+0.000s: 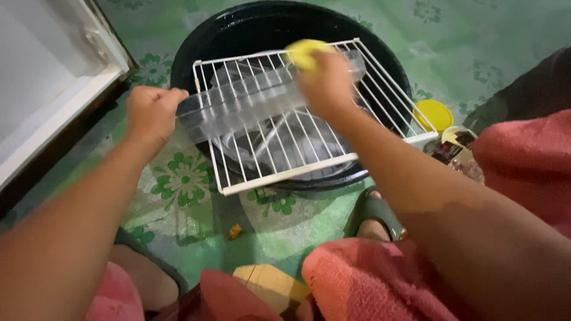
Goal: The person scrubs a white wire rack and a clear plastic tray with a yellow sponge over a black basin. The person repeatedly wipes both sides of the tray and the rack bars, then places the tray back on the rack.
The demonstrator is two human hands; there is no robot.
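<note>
My left grip (150,113) clenches the end of a long clear plastic tray (250,98) lying across the white wire rack (285,172) over the black basin (267,27); my right grip (326,83) presses a yellow sponge (304,52) onto it.

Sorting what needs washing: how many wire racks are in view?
1. The white wire rack lies across the black basin, under the clear plastic tray that the left hand grips and the right hand scrubs. Others may be out of view.
</note>
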